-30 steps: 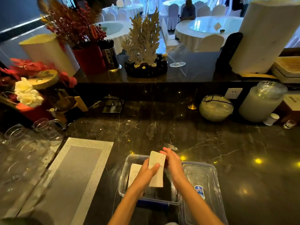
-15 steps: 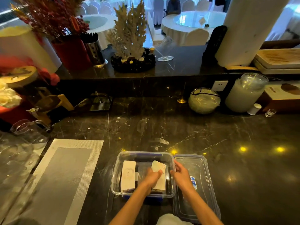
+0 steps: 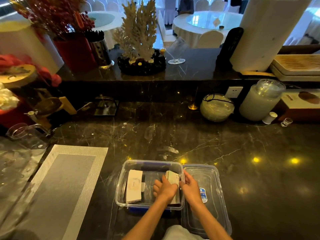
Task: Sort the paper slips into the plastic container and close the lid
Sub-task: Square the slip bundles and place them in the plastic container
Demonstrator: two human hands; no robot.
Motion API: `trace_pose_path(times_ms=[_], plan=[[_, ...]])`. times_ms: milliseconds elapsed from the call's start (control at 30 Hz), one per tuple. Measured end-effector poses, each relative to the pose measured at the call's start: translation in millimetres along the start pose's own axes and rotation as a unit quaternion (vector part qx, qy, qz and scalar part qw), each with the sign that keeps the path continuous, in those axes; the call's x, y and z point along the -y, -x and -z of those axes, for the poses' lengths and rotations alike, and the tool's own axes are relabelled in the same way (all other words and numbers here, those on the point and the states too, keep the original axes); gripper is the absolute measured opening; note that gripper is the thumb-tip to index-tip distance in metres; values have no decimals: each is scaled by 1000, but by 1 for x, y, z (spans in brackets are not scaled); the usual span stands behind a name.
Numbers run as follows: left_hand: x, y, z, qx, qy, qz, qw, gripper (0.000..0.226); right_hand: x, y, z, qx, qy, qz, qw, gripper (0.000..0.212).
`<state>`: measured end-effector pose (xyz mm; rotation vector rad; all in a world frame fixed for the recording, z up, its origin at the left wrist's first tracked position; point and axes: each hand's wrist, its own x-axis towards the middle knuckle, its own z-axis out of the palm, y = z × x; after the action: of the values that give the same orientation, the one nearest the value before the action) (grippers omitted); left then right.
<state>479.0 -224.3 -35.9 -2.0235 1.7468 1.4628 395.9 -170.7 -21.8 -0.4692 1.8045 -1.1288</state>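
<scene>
Clear plastic container (image 3: pixel 121 184) on a dark marble counter (image 3: pixel 242 170), lid (image 3: pixel 210 205) off and lying flat just beside its right wall. Inside, along the left wall, a stack of white slips (image 3: pixel 134 187), the top one marked "love". At the right wall, a second bundle of slips (image 3: pixel 173 177), standing on edge and tilted. Left hand (image 3: pixel 165 188) inside the container, fingers curled against this bundle's near face. Right hand (image 3: pixel 189 185) at the container's right rim, fingers pinching the bundle's right edge. A grey woven mat (image 3: pixel 65 184) lies to the left, apart from the container.
</scene>
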Motion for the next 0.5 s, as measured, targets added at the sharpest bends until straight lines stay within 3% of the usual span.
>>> trace_pose_path(times_ms=[500], plan=[[-1,9,14,13,72,-30,997,57,0,0,0,2,11,-2,1000,47]])
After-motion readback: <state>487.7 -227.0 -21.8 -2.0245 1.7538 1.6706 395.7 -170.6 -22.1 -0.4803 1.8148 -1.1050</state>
